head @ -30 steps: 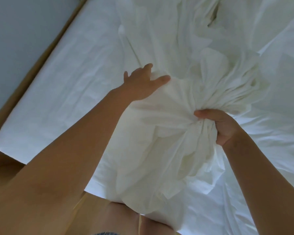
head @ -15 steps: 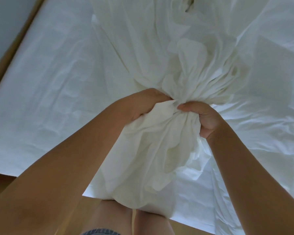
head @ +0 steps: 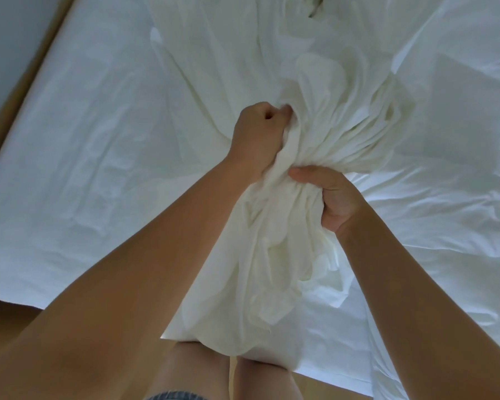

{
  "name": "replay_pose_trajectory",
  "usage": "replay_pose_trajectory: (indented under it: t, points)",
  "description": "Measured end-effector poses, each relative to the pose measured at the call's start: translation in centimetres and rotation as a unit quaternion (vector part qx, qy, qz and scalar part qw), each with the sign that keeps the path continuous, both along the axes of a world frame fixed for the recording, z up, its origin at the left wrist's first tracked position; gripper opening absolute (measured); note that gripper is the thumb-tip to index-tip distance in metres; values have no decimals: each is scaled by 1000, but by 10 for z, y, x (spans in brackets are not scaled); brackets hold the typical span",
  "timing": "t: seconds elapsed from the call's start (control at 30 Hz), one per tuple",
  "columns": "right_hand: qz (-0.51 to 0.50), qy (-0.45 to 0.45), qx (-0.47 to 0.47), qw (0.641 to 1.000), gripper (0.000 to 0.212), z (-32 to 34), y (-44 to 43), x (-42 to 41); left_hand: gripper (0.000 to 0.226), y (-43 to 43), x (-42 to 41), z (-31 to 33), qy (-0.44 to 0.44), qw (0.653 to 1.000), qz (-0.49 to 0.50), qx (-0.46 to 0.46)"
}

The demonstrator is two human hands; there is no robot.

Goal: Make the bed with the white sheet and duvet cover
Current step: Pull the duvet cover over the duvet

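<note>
Head view: the cream-white duvet cover (head: 272, 269) is gathered into a thick bunch at the centre, above the foot end of the bed. Its loose end hangs down to the person's bare legs (head: 197, 368) and the rest fans out in folds over the mattress. The left hand (head: 257, 134) is fisted, fingers curled into the folds at the upper side of the bunch. The right hand (head: 334, 197) grips the gathered neck just below, thumb laid across the fabric. Beneath lies the white sheet (head: 84, 168), spread flat and lightly creased. A wooden bed frame (head: 16, 96) edges the mattress on the left.
</note>
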State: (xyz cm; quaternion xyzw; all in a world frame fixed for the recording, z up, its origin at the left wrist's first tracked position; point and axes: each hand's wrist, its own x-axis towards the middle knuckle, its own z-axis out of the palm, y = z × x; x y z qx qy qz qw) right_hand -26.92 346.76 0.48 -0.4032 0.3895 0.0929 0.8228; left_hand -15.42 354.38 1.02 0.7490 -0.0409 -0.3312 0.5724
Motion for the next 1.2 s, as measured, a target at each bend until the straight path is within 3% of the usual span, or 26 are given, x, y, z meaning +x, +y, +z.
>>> replay_pose_trajectory:
  t: [0.1, 0.2, 0.23, 0.3, 0.4, 0.47, 0.53, 0.6, 0.63, 0.7, 0.77, 0.87, 0.93, 1.0, 1.07, 1.2]
  points:
    - [-7, -9, 0, 1000, 20, 4, -8, -5, 39, 2, 21, -5, -99, 992, 19, 79]
    - [-38, -9, 22, 999, 59, 8, -24, -18, 35, 9, 52, -14, -145, 978, 37, 142]
    - [-28, 1, 13, 1000, 63, 8, -27, -22, 34, 10, 55, -17, -151, 976, 35, 154]
    - [7, 21, -9, 1000, 50, 8, -30, -25, 31, 7, 51, -19, -140, 981, 34, 129]
    - [21, 34, -27, 999, 58, 6, -28, -21, 27, 4, 34, -16, -24, 998, 38, 37]
    - [1, 34, -23, 999, 71, 4, -27, -21, 37, 15, 23, -22, 141, 989, 35, 7]
    - [-17, 24, -7, 1000, 65, 1, -27, -23, 62, 38, 6, -33, 315, 947, -60, 17]
    - [-19, 3, 13, 1000, 47, -2, -27, -25, 64, 58, -14, -40, 390, 901, -190, 24]
    - [-11, -3, 21, 1000, 43, -3, -27, -25, 49, 61, -17, -41, 391, 895, -214, 10]
    - [17, -4, 30, 999, 37, -4, -27, -24, 14, 56, -16, -33, 353, 922, -160, -15]
    - [60, -6, 30, 998, 29, -2, -28, -21, 27, 39, -7, -25, 308, 949, -22, -68]
    - [118, -8, 33, 992, 35, 5, -27, -11, 29, 6, 1, -6, 312, 929, 103, -172]
    - [133, -25, 44, 990, 55, 9, -28, -5, 34, -9, 0, 3, 297, 931, 118, -177]
    - [143, -34, 43, 988, 58, 12, -29, -1, 34, -18, 0, 7, 273, 940, 119, -168]
    - [146, -32, 43, 988, 53, 11, -28, 0, 17, -22, 0, 13, 256, 946, 121, -159]
    - [64, -32, 61, 996, 28, 2, -17, -4, 26, -25, 2, 6, 199, 967, 120, -105]
